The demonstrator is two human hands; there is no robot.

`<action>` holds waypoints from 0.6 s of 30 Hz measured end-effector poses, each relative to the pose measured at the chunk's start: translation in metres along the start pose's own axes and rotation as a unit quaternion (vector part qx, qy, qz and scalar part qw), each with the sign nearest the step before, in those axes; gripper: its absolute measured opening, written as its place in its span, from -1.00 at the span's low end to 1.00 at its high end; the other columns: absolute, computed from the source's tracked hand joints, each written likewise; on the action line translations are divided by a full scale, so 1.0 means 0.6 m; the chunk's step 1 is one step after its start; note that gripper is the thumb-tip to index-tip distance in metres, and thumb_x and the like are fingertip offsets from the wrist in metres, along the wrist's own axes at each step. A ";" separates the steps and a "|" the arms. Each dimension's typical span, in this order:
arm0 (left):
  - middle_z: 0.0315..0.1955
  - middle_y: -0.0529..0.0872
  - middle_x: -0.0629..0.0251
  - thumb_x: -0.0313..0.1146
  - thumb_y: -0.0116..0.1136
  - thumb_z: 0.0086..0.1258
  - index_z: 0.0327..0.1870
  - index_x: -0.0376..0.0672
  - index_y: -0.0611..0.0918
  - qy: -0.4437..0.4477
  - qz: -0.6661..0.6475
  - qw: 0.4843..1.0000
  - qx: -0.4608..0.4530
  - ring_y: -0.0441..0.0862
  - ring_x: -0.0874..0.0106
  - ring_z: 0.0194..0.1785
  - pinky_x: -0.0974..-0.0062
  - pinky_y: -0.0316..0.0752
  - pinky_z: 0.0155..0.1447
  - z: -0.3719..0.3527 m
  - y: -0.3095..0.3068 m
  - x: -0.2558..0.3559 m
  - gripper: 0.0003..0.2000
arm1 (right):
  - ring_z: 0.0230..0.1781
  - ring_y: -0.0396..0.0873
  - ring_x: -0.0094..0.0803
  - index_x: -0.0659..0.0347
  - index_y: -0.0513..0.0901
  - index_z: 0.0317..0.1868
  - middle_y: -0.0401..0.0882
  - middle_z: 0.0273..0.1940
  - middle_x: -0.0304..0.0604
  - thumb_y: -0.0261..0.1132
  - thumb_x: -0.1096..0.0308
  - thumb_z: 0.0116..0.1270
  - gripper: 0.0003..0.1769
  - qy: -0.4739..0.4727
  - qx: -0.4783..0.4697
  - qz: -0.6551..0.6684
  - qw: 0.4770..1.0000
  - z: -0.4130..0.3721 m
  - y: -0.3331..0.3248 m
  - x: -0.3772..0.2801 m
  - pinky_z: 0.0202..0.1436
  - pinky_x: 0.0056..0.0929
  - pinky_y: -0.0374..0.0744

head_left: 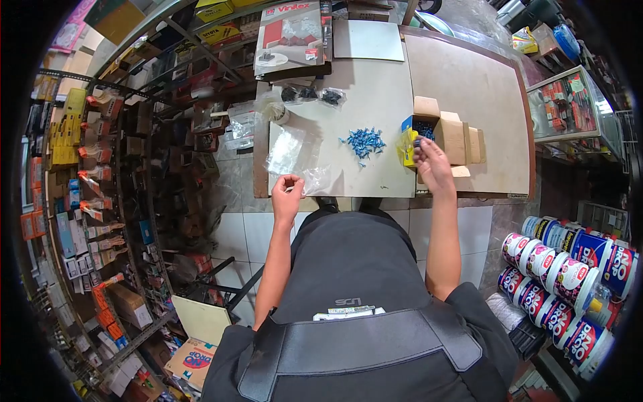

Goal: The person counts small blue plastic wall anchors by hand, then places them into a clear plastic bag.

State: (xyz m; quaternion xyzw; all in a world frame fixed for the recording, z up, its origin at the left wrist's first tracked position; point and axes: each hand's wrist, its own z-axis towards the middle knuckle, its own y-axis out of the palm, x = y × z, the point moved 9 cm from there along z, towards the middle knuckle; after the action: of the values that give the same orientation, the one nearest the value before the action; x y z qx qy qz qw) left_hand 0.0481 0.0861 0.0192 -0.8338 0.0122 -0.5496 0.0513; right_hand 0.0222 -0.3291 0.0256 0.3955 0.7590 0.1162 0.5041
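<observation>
My left hand (287, 194) is closed in a pinch on a small clear plastic bag (317, 179) at the table's near edge. At the open cardboard box (450, 128), my right hand (435, 166) has its fingers curled together by the near left corner. Something small and dark blue shows at those fingertips, too small to name. Inside the box are many small blue pieces (423, 127). A loose heap of similar blue pieces (364, 142) lies on the table between my hands. More clear plastic bags (287, 150) lie flat beyond my left hand.
On the table (469, 74) are bags of dark parts (331, 97), a roll (274, 112), a Vinilex catalogue (291, 37) and a white board (368, 40). Crowded shelves (100, 201) stand left. Paint buckets (559, 281) are stacked at right, below a glass case (569, 104).
</observation>
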 end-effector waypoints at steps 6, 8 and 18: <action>-0.27 0.64 0.32 -0.49 0.30 0.41 -0.14 -0.27 0.62 0.001 -0.003 1.000 -0.001 0.55 0.59 -0.36 0.54 0.56 -0.29 0.001 0.000 0.001 -0.89 | -0.08 0.68 -0.40 0.35 0.61 0.07 0.68 -0.13 -0.14 0.24 0.45 0.53 -0.80 0.100 -0.037 0.015 0.994 0.005 0.057 0.124 0.02 -0.44 0.69; -0.27 0.64 0.32 -0.49 0.29 0.41 -0.14 -0.26 0.62 0.001 -0.006 1.000 -0.001 0.55 0.59 -0.37 0.54 0.56 -0.29 -0.001 -0.002 0.002 -0.89 | -0.03 0.69 -0.34 0.37 0.59 0.10 0.67 -0.10 -0.10 0.23 0.46 0.54 -0.78 0.116 -0.021 0.009 0.993 0.016 0.052 0.168 0.06 -0.40 0.70; -0.27 0.64 0.36 -0.47 0.30 0.41 -0.13 -0.22 0.63 0.001 -0.008 1.000 0.010 0.57 0.60 -0.33 0.55 0.58 -0.27 -0.007 -0.015 -0.005 -0.89 | 0.22 0.61 -0.06 0.45 0.42 0.24 0.54 0.20 0.11 0.17 0.44 0.56 -0.65 0.082 0.129 -0.056 0.987 0.046 0.018 0.211 0.30 -0.16 0.66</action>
State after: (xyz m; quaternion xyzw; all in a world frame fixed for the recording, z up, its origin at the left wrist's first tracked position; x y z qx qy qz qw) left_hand 0.0427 0.0949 0.0189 -0.8325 0.0004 -0.5513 0.0552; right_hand 0.0281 -0.2373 -0.0661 0.4028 0.8276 0.0211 0.3904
